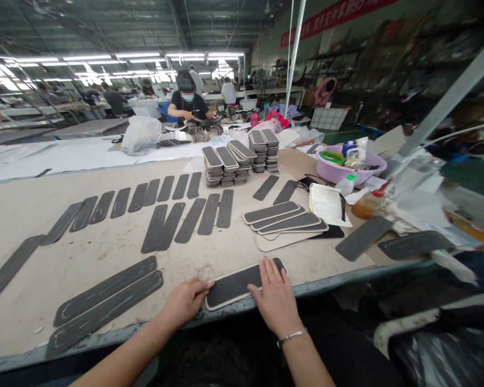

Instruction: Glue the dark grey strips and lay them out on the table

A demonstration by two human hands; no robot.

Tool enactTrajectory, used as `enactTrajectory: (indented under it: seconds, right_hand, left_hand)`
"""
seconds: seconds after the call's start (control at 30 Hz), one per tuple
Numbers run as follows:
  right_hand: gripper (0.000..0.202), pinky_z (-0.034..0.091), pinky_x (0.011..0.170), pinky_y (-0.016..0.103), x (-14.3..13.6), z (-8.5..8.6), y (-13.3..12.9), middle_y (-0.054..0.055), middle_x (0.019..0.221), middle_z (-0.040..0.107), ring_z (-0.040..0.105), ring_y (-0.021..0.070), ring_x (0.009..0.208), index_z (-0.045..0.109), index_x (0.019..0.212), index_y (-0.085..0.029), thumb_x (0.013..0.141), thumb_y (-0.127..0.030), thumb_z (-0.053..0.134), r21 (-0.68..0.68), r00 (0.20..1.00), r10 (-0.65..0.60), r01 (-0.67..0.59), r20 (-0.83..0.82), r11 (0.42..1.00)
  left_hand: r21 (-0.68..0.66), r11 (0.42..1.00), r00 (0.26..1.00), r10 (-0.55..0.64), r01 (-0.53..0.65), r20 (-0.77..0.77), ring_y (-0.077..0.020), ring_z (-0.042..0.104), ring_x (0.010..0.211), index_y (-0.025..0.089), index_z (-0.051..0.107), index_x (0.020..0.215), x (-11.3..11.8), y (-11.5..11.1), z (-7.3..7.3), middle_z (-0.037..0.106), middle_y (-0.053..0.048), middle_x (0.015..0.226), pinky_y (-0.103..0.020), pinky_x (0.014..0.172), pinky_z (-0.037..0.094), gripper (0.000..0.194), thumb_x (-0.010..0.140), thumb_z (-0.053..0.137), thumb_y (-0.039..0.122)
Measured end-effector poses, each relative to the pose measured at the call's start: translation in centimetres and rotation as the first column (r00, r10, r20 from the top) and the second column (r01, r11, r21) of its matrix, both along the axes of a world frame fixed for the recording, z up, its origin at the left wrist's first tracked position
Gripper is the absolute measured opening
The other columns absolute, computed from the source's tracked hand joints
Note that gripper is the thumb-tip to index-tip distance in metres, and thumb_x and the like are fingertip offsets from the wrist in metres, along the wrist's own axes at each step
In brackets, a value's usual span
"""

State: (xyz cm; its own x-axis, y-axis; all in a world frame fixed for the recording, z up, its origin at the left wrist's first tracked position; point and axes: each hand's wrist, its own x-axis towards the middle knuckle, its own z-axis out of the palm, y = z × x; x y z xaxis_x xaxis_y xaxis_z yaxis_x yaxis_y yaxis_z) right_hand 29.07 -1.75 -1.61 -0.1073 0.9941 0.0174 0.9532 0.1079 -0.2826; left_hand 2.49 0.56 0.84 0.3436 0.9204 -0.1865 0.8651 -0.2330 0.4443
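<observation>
A long dark grey panel with rounded corners and a pale border (pixel 232 286) lies at the table's front edge. My left hand (pixel 189 297) pinches its left end, fingers curled and thumb on the rim. Flat on its right part rests my right hand (pixel 275 293), fingers stretched out and thumb apart. Just behind lies a fanned pile of similar pale-edged panels (pixel 286 221). To the left, two dark strips with whitish smears (pixel 107 293) lie side by side. Several more dark strips (pixel 159 228) are spread in rows across the brown table covering.
Neat stacks of pale-edged panels (pixel 228 164) stand at the back. On the right are a purple basin (pixel 353 166), a notebook (pixel 326 204), a bottle of amber liquid with a red nozzle (pixel 365 203) and a metal pole (pixel 447 107). A co-worker (pixel 189 102) sits across the table.
</observation>
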Motion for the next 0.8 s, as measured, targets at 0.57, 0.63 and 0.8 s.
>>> enactTrajectory:
  seconds: [0.57,0.63,0.8]
  right_hand:
    - [0.071,0.012,0.114,0.05,1.8,0.1,0.7,0.011,0.153,0.016,0.013,0.0272,0.142,0.024,0.146,-0.007,0.094,-0.053,0.032,-0.014,0.963,-0.251,0.254,0.1,0.967]
    - [0.07,0.013,0.113,0.052,1.9,0.2,0.7,0.011,0.152,0.017,0.015,0.0279,0.142,0.025,0.146,-0.007,0.094,-0.054,0.032,-0.008,0.964,-0.254,0.255,0.077,0.967]
    - [0.07,0.019,0.112,0.054,1.8,-0.8,0.8,0.014,0.15,0.023,0.02,0.0299,0.14,0.031,0.144,-0.006,0.093,-0.054,0.035,0.055,0.97,-0.24,0.237,0.044,0.97]
  left_hand:
    - [0.171,0.985,0.999,0.025,-0.021,-0.022,-0.0288,0.05,0.124,0.011,0.053,0.13,3.9,1.5,1.9,0.051,-0.017,0.136,-0.043,0.105,0.04,0.048,0.091,0.044,0.037]
    - [0.164,0.976,0.988,-0.129,0.141,-0.079,-0.0315,0.03,0.139,0.013,0.038,0.143,5.6,1.0,1.8,0.031,-0.015,0.152,-0.048,0.114,0.029,0.06,0.091,0.044,0.041]
    - [0.002,0.935,0.908,-0.344,0.354,-0.239,-0.0359,0.007,0.144,0.016,0.021,0.15,8.4,0.3,0.6,0.01,-0.011,0.157,-0.058,0.116,0.014,0.076,0.087,0.048,0.048]
